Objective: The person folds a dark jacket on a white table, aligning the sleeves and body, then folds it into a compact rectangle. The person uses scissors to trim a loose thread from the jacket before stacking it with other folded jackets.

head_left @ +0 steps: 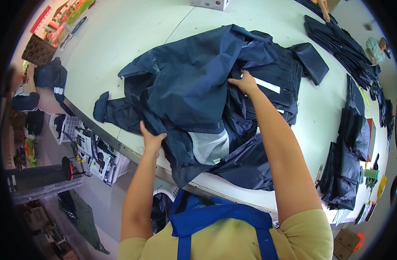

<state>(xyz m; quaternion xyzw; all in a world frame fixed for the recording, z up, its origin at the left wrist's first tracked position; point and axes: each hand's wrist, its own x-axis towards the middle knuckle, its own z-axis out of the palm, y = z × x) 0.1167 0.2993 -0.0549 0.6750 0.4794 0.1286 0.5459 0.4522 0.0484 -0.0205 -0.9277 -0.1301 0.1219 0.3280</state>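
Navy jacket (194,91): spread crumpled across white bench (120,34), white mesh lining showing near front edge. Left hand (151,139) grip closed on lower fabric edge; right hand (245,82) grip pinching an upper fold. Best handled by pulling both holds apart evenly, fabric kept flat. White box (209,4): far bench edge. Folded dark garments (345,173): stacked right.

The right hand (245,83) fingertips are buried in the navy garment (198,86) folds; grip cannot be confirmed. The bench (120,34) far edge is cut off by the frame. Left-side background figures are blurred.
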